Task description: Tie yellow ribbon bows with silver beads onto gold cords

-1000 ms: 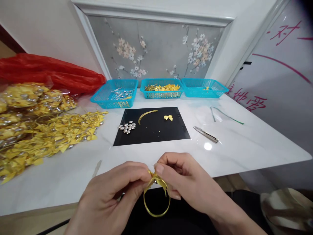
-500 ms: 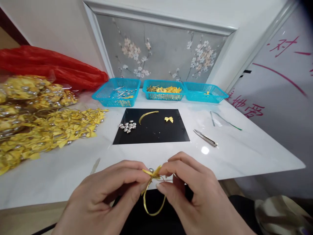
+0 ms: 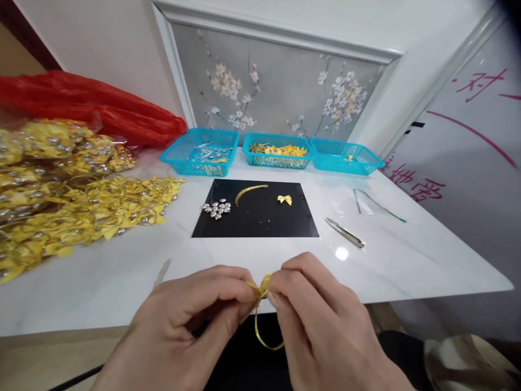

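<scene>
"What changed at the hands?"

"The left hand [image 3: 191, 320] and right hand [image 3: 321, 315] had closed together, both pinching the gold ribbon knot [image 3: 264, 283] just above the tabletop's [image 3: 386, 260] near edge."

"And the loop?"

"The loop [image 3: 264, 345] below hung smaller than a second earlier. I judged the knot drawn tighter."

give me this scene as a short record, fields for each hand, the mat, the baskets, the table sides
left hand: pinching gold ribbon loop at its top
right hand: pinching the same spot
black mat: silver beads, gold strip, small gold bow
back row: three blue baskets
left side: heap of gold bows, red bag
right side: tweezers
</scene>
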A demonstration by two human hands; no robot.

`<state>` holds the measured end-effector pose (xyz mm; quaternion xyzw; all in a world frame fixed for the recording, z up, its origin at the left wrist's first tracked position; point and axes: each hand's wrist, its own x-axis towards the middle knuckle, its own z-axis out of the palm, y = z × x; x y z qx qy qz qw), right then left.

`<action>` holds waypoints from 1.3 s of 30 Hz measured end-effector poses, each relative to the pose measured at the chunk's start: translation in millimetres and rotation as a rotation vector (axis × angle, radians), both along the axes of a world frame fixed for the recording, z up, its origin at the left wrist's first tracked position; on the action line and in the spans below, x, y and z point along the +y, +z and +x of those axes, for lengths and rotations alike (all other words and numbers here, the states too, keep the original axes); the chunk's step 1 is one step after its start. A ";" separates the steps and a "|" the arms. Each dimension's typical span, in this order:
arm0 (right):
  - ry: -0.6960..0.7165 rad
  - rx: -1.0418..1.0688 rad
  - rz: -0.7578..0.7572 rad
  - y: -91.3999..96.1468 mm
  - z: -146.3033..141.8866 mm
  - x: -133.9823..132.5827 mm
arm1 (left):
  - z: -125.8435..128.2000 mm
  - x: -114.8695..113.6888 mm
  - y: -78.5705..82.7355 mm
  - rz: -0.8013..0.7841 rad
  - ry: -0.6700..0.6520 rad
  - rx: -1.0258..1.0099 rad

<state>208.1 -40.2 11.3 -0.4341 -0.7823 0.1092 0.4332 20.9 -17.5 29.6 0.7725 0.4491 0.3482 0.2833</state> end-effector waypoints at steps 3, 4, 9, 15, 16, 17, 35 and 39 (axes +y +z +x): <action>0.012 0.034 0.003 2.5 -0.8 2.3 | -2.6 4.4 2.4 -0.115 -0.028 -0.080; 0.025 0.083 -0.052 4.0 -0.3 3.5 | -4.1 6.1 2.9 -0.157 -0.035 -0.112; 0.133 0.384 -0.544 8.7 10.5 10.7 | -9.9 12.3 2.2 -0.314 -0.077 -0.171; 0.216 0.516 -0.861 8.2 16.5 16.7 | -7.9 12.3 2.1 -0.333 -0.046 -0.187; 0.208 0.498 -0.862 8.2 14.8 17.2 | -7.3 11.9 2.3 -0.343 -0.032 -0.183; 0.193 0.478 -0.851 8.2 12.7 17.6 | -6.8 11.3 2.4 -0.355 -0.019 -0.178; 0.069 0.559 -0.562 0.3 12.8 12.3 | -1.6 20.8 -6.4 -0.471 0.059 -0.336; -0.042 0.591 -0.417 3.5 41.6 -15.7 | -5.2 28.4 -12.7 -0.379 0.170 -0.311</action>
